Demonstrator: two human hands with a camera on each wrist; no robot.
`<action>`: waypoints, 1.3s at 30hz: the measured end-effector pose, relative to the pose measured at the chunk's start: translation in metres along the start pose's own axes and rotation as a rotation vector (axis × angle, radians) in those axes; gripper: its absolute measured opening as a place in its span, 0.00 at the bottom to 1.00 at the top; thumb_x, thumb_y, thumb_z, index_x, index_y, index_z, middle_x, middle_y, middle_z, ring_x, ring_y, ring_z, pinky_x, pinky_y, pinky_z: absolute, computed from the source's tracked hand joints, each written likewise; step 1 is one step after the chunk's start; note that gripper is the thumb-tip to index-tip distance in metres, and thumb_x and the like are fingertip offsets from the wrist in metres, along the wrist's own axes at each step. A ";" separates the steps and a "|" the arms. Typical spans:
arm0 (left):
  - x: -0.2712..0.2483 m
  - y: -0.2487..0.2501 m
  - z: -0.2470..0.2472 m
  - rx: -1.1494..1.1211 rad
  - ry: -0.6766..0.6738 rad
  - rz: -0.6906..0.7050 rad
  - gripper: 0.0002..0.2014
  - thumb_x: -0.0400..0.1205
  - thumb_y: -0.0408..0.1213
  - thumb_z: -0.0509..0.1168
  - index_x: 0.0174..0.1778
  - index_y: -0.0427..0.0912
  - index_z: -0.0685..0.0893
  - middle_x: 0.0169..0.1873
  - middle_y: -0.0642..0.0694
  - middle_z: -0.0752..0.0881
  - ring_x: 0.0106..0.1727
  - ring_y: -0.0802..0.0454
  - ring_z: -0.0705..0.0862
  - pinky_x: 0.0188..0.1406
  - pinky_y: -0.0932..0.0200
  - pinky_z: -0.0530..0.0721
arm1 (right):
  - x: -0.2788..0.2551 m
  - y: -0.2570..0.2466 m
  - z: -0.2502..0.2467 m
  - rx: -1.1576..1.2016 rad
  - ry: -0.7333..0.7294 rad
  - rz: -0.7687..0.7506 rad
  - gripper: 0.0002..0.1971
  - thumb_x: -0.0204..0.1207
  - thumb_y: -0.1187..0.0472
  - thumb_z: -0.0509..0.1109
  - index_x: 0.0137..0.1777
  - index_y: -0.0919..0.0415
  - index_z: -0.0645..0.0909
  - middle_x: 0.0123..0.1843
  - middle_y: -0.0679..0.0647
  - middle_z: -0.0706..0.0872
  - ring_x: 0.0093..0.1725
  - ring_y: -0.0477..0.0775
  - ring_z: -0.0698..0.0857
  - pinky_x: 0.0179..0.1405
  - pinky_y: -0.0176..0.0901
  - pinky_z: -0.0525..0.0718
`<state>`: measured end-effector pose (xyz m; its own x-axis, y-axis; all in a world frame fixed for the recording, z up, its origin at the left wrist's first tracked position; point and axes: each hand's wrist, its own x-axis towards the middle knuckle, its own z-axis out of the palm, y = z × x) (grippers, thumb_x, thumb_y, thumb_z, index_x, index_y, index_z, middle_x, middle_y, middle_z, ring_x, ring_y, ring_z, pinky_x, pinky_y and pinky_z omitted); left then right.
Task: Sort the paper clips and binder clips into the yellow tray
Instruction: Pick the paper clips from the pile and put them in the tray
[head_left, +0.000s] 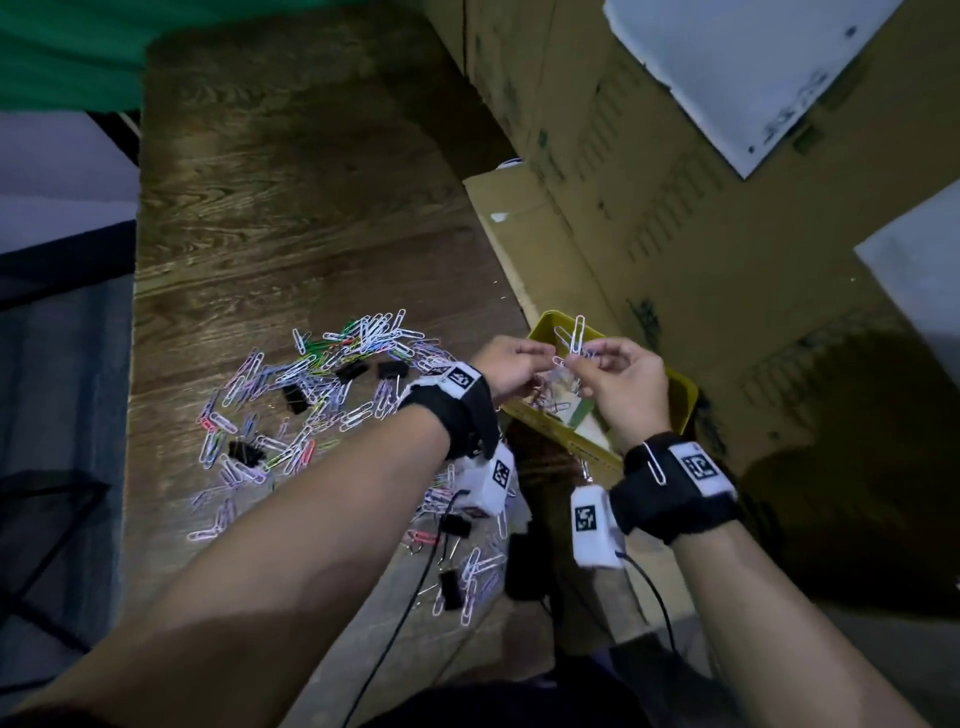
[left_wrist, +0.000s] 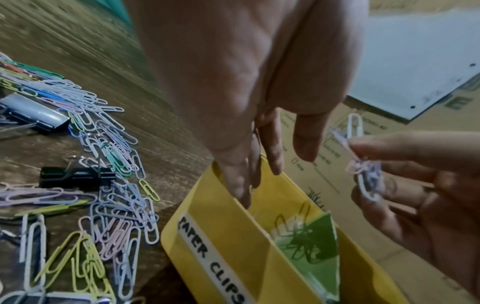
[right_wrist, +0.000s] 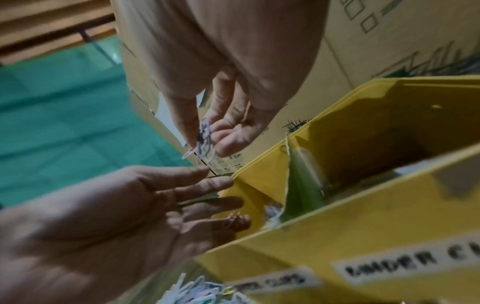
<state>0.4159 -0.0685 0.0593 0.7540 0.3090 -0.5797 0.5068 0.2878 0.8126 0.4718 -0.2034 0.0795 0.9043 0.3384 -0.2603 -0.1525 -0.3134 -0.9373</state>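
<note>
My right hand (head_left: 589, 361) pinches a small tangle of pale paper clips (head_left: 575, 332) above the yellow tray (head_left: 683, 397); the same bunch (left_wrist: 363, 170) hangs from its fingertips in the left wrist view. My left hand (head_left: 530, 358) hovers beside it with straight, relaxed fingers (right_wrist: 218, 182) and holds nothing. The tray wall (left_wrist: 221, 242) is labelled "PAPER CLIPS", and a green card divider (right_wrist: 298, 185) splits it. A few clips lie in that compartment. A large pile of coloured paper clips (head_left: 322, 384) with black binder clips (head_left: 353, 370) covers the wooden table.
Cardboard boxes (head_left: 675, 234) rise directly behind and to the right of the tray. More paper clips and binder clips (head_left: 451, 590) lie near the table's front edge under my left forearm. A stray clip (head_left: 654, 462) hangs on my right wrist strap.
</note>
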 end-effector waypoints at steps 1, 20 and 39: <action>0.001 -0.002 -0.002 0.037 -0.005 -0.003 0.10 0.74 0.32 0.70 0.50 0.41 0.87 0.33 0.46 0.85 0.38 0.48 0.78 0.43 0.53 0.73 | 0.010 0.004 0.000 -0.098 0.016 -0.012 0.09 0.68 0.65 0.79 0.38 0.53 0.82 0.33 0.54 0.86 0.30 0.50 0.84 0.35 0.42 0.85; -0.095 -0.059 -0.125 0.215 0.072 0.071 0.09 0.77 0.33 0.68 0.52 0.46 0.85 0.46 0.42 0.90 0.44 0.46 0.87 0.42 0.51 0.86 | -0.043 0.009 0.065 -0.621 -0.587 -0.348 0.07 0.76 0.59 0.71 0.53 0.53 0.86 0.46 0.48 0.88 0.43 0.48 0.85 0.49 0.44 0.85; -0.159 -0.193 -0.189 0.961 0.287 0.142 0.20 0.76 0.44 0.68 0.63 0.45 0.75 0.60 0.48 0.75 0.50 0.49 0.82 0.54 0.50 0.84 | -0.142 0.106 0.172 -1.228 -0.756 -0.469 0.15 0.80 0.62 0.64 0.64 0.63 0.78 0.69 0.59 0.72 0.69 0.62 0.74 0.60 0.58 0.81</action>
<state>0.1188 -0.0017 -0.0165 0.7687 0.5261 -0.3638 0.6372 -0.5811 0.5062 0.2588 -0.1318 -0.0228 0.3054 0.8573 -0.4144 0.8449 -0.4447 -0.2973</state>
